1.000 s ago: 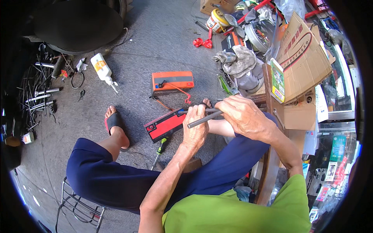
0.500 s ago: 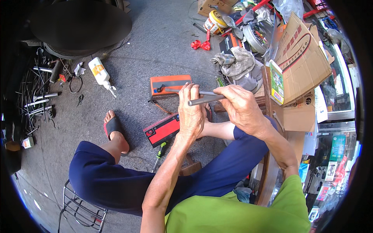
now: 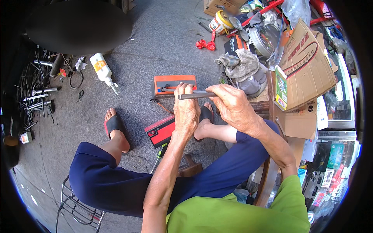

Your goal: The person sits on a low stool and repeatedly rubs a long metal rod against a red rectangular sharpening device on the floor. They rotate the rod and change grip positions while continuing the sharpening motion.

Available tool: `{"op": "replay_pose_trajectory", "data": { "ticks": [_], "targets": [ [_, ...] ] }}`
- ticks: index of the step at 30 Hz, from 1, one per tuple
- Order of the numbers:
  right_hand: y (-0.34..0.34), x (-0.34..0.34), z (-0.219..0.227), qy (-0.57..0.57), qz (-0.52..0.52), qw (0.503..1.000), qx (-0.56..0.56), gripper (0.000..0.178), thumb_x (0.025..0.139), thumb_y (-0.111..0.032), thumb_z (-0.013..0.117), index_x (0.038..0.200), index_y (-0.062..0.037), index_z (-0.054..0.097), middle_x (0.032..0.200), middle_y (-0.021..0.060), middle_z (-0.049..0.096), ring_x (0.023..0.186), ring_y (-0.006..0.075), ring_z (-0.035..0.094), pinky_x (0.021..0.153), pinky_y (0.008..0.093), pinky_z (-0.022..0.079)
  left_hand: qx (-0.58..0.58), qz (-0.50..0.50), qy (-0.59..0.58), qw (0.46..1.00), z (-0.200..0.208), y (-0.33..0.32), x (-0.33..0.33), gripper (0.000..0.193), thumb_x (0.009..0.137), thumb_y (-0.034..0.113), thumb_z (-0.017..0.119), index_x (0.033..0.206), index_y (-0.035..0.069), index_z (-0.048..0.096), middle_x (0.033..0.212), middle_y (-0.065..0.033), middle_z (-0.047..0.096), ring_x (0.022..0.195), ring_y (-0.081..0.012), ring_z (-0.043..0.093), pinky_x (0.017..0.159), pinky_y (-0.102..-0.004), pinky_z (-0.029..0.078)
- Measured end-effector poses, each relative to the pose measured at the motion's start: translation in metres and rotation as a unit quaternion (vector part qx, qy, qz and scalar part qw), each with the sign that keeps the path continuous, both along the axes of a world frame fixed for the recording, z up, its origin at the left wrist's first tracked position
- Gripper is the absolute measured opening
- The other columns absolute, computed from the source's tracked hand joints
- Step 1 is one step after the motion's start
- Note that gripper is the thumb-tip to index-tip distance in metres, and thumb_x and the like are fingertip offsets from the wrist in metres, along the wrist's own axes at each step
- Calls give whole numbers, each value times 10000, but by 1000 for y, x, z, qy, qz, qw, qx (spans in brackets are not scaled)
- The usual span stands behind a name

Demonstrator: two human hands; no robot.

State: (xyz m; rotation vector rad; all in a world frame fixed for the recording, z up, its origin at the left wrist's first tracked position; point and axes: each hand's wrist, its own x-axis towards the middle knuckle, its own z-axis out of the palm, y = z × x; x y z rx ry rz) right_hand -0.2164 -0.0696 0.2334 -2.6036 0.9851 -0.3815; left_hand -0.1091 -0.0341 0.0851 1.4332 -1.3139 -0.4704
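Observation:
My left hand [image 3: 186, 112] is closed around a thin grey metal bar [image 3: 168, 90], whose end sticks out to the left of the fingers. My right hand [image 3: 232, 104] pinches a thicker, dark grey round rod [image 3: 194, 96]. The rod lies level across the back of my left fingers, close to the thin bar. Whether the two pieces touch is hidden by my fingers. Beyond my left hand is an orange battery-like box [image 3: 175, 80] with a grey top. Nearer, partly behind my left wrist, a red and black box [image 3: 160, 133] rests on the ground.
A green-handled screwdriver [image 3: 161, 152] stands beside my left forearm. On the ground at left are a white bottle [image 3: 101, 68] and scattered metal tools [image 3: 40, 97]. To the right are grey rags [image 3: 243, 68], a cardboard box [image 3: 307, 62] and a wooden frame [image 3: 268, 174].
The rod in my right hand has swung to nearly level, and its free end has moved left and up over my left fingers. Both hands keep their grip. The view has shifted slightly.

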Motion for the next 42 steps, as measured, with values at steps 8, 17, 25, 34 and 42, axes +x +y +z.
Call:
{"op": "replay_pose_trajectory", "data": {
  "ticks": [8,17,25,34,42],
  "targets": [
    [-23,30,14,-6,-151,960,235,174,971,-122,519,912,40,494,664,166,600,515,284,636,443,361,498,27,1,32,999,7,-15,11,271,891,-1,557,1156,-34,514,1116,-252,546,1065,-426,527,894,-497,454],
    [-70,54,33,218,6,974,60,215,934,-205,569,1069,-39,568,940,154,693,881,304,696,799,467,552,-21,15,8,1000,31,-40,29,191,852,-12,566,1036,8,519,920,-182,548,882,-369,545,760,-478,461],
    [-49,41,62,76,113,915,-380,482,749,24,677,1216,-90,648,1341,139,571,1232,291,553,1097,518,321,-36,44,17,998,36,-37,52,219,845,-37,558,1054,10,511,888,-172,602,849,-360,596,710,-464,486],
    [-57,-102,33,95,-139,950,-265,165,839,-151,667,930,-14,688,977,131,673,997,286,618,1004,444,400,-17,61,-87,994,44,-30,53,80,846,28,650,925,43,648,685,-172,647,635,-304,670,551,-385,505],
    [-30,-142,-10,63,-165,982,-70,245,877,-248,649,938,-11,648,905,133,626,959,275,588,953,404,393,47,124,-98,986,34,-57,65,407,840,272,778,592,-20,642,582,23,534,521,-66,443,528,-224,358]
  ]
}}
